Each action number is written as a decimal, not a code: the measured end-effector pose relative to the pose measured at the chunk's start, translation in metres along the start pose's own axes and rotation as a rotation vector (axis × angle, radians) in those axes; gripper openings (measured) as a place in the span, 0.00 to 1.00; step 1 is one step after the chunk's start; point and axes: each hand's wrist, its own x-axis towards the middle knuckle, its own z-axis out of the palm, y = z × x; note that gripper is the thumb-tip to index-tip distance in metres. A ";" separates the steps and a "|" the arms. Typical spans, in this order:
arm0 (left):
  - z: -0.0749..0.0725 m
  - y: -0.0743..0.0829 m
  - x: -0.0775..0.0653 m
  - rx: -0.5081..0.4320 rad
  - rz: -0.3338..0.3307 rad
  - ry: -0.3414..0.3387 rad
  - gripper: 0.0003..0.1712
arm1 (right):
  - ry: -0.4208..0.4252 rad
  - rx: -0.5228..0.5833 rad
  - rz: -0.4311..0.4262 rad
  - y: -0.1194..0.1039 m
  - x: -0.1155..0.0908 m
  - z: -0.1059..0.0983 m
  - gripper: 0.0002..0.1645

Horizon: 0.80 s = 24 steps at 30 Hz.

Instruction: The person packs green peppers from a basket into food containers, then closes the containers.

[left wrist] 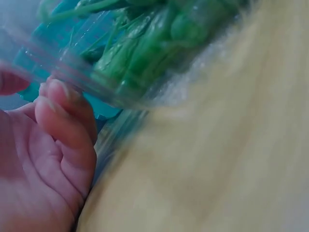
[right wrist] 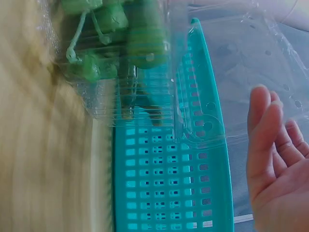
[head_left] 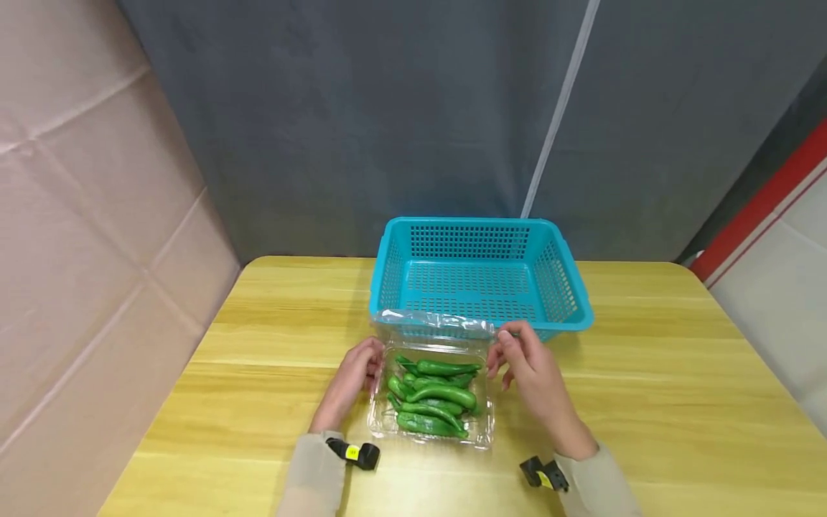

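A clear plastic clamshell box [head_left: 483, 424] holds several long green peppers [head_left: 439, 393]; its hinged lid [head_left: 434, 321] is raised and leans over the basket's near rim. At the box's left side, my left hand [head_left: 352, 373] has its fingers curled at the rim. In the left wrist view, the fingertips [left wrist: 60, 92] meet the plastic edge, with the thumb partly out of frame. My right hand [head_left: 531, 372] is by the lid's right corner. The right wrist view shows its fingers [right wrist: 263, 125] loosely bent beside the transparent lid, gripping nothing visible.
Directly behind the box stands a turquoise perforated basket [head_left: 584, 301] with no contents visible. Everything rests on a yellow wood-grain table [head_left: 659, 388]. A grey curtain [head_left: 362, 129] hangs behind it, and pale cloth [head_left: 84, 273] covers the left side.
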 end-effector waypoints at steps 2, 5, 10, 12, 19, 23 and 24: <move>0.002 0.006 -0.003 -0.014 -0.003 -0.010 0.16 | -0.008 0.011 0.003 0.003 -0.002 -0.001 0.11; 0.002 0.005 -0.003 -0.039 -0.024 0.009 0.22 | -0.038 0.018 0.009 0.013 -0.005 -0.003 0.11; -0.003 -0.007 0.005 -0.041 -0.079 0.062 0.36 | -0.111 0.001 0.090 0.034 -0.012 -0.005 0.09; -0.005 -0.010 0.007 -0.049 -0.079 0.052 0.36 | -0.140 -0.013 0.109 0.039 -0.014 -0.006 0.07; -0.018 -0.017 0.004 -0.189 0.033 -0.095 0.24 | -0.238 -0.154 0.161 0.044 -0.024 -0.007 0.10; -0.023 -0.020 0.006 -0.238 0.074 -0.139 0.17 | -0.262 -0.283 0.123 0.048 -0.027 -0.006 0.13; -0.023 -0.020 0.007 -0.244 0.078 -0.148 0.15 | -0.261 -0.310 0.109 0.049 -0.028 -0.006 0.14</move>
